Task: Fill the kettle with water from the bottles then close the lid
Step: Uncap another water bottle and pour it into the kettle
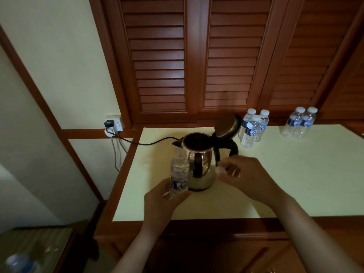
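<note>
A shiny steel kettle (201,164) stands on the cream table top (295,174), its lid (226,127) hinged up and open. My left hand (163,196) grips a clear water bottle (178,174) upright, just left of the kettle; the bottle has no cap on it. My right hand (248,176) is to the right of the kettle and pinches the small white cap (220,170) in its fingertips.
Three capped bottles (254,129) stand behind the kettle, two more bottles (299,123) at the back right. The kettle's black cord (149,142) runs left to a wall socket (113,125). Wooden louvred doors rise behind. A lower side table (35,251) sits at the bottom left.
</note>
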